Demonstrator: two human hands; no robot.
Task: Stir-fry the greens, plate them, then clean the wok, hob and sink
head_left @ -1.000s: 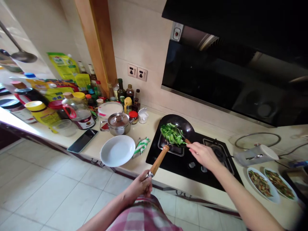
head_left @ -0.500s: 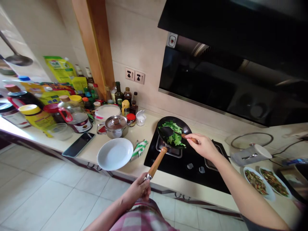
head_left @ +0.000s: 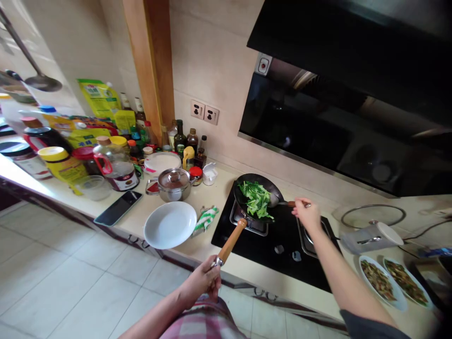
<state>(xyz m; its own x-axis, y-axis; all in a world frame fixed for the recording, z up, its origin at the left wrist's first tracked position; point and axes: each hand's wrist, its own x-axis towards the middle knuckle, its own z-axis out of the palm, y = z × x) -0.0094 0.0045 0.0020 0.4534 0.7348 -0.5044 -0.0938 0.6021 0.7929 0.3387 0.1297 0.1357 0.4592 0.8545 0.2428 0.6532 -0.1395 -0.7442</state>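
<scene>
A dark wok (head_left: pixel 241 207) sits tilted over the left burner of the black gas stove (head_left: pixel 247 249), with chopped leafy greens (head_left: pixel 257 197) in it. My left hand (head_left: pixel 208 277) is closed around the end of the wok's wooden handle (head_left: pixel 231 241). My right hand (head_left: pixel 308 213) grips the wooden handle of a cooking spatula (head_left: pixel 282 204), whose metal head rests among the greens at the wok's right side. An oval white plate (head_left: pixel 170 225) lies on the counter left of the stove, beside a green-and-white striped cloth (head_left: pixel 207 218).
A lidded steel pot (head_left: pixel 174 186), a phone (head_left: pixel 118 208) and several bottles and jars crowd the counter's left. To the right stand two plates of cooked food (head_left: pixel 377 280), (head_left: pixel 405 281) and a glass lid (head_left: pixel 373 216). A range hood (head_left: pixel 318 117) overhangs the stove.
My right hand has drawn the spatula rightward from over the greens to the wok's right side. My left hand stays on the wok handle. The camera view has shifted slightly.
</scene>
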